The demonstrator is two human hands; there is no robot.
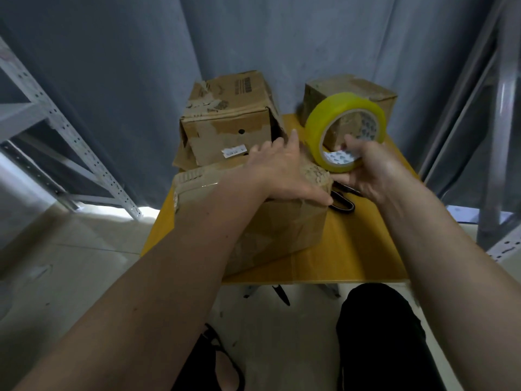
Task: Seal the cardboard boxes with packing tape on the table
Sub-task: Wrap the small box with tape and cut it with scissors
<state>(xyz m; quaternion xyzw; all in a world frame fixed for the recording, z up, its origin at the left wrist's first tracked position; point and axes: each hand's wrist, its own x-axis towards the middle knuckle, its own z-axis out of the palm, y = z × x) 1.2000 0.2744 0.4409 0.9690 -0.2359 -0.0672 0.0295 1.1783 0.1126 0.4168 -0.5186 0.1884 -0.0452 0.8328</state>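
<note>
On the table [352, 249], left hand [284, 170] lies flat w/ straight fingers on nearest box [267, 221], right hand [369, 170] grips tape roll [345, 131]; sealing seems just beginning, approx. 2 other boxes left.

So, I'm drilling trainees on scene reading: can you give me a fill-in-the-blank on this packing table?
1. The right hand holds a roll of ____ tape.
2. The left hand presses flat on the nearest ____.
3. The table carries ____ boxes.

Missing words: yellow; box; three
</note>
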